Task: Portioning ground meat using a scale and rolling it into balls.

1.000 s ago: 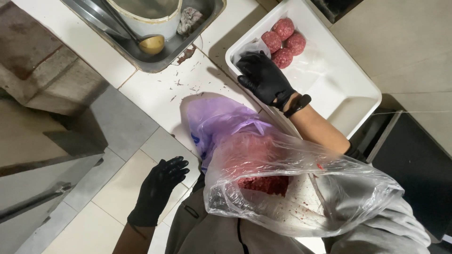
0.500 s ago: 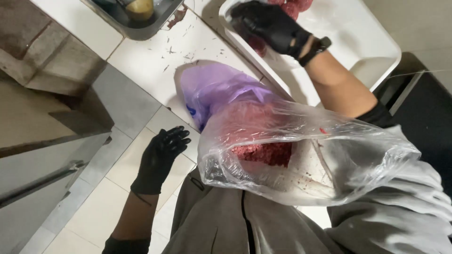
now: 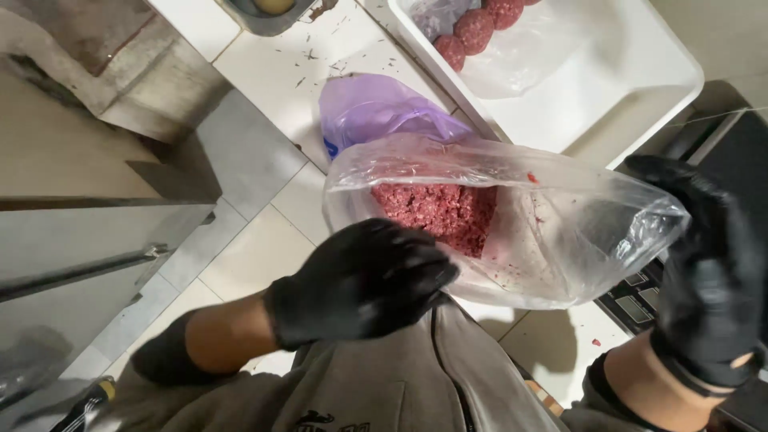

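A clear plastic bag [image 3: 560, 232] with raw minced meat [image 3: 440, 212] in it lies on the white counter in front of me. My left hand [image 3: 360, 284], in a black glove, is at the bag's near left side, fingers curled against it. My right hand [image 3: 704, 272], also black-gloved, holds the bag's open end at the right. A purple plastic bag [image 3: 376, 112] lies just behind the clear one. Beyond it stands a white tray [image 3: 608, 96] with several round meatballs [image 3: 476, 28] on a plastic sheet.
A metal container [image 3: 264, 10] sits at the counter's top edge. A digital scale with buttons [image 3: 640, 300] is under the bag at the right. At the left, a steel shelf [image 3: 88, 264] and tiled floor lie below the counter edge.
My right hand has come back from the tray to the bag's open end. My left hand has risen from beside my body to the bag's near side.
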